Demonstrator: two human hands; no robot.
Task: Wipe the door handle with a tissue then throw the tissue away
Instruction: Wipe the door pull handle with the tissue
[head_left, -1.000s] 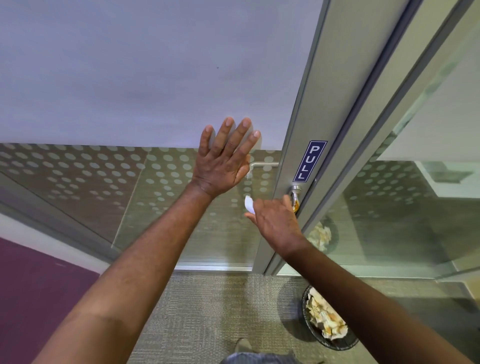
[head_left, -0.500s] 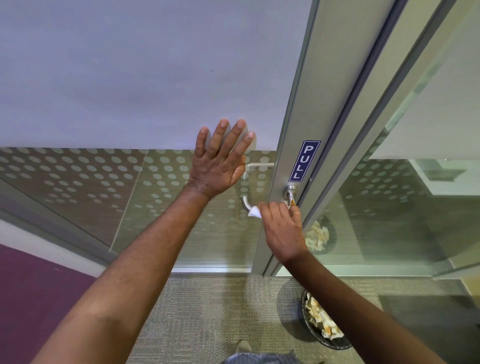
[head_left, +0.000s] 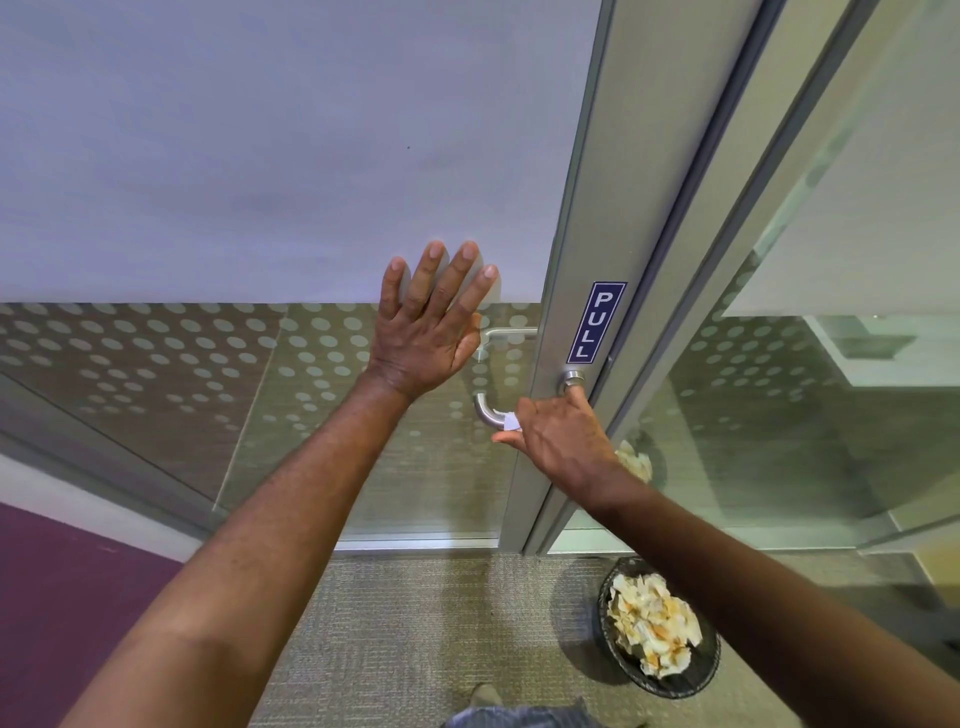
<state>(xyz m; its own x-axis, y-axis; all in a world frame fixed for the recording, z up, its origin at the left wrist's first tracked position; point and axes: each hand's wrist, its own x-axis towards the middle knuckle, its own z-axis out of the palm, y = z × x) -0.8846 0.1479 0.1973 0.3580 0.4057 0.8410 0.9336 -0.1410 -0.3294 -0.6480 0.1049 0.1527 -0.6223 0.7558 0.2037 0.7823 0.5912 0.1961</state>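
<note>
Tissue (head_left: 510, 420) shows only as a small white scrap at the thumb side of the right hand (head_left: 558, 436), pressed against the lower bend of the metal door handle (head_left: 485, 410). The right hand's grip is closed around the tissue and the handle's lower bar together, the fingers curled over the bar near its round mount on the door frame (head_left: 582, 208). The handle is a brushed steel loop; its upper bar runs behind the left hand (head_left: 428, 332), which lies flat and wide open against the glass door (head_left: 260, 156), fingers spread upward, holding nothing. The upper glass is frosted white, the lower part carries rows of pale dots. A blue sign reading PULL (head_left: 596, 322) sits upright on the frame just above the handle mount.

On the carpet (head_left: 415, 623) at lower right, near the foot of the frame, stands a round black wire bin (head_left: 670, 686). It is filled almost to the rim with crumpled paper (head_left: 652, 623), white with orange-yellow stains. A faint reflection of the same heap shows in the glass panel just beside the right wrist. A purple strip of floor lies at far left.
</note>
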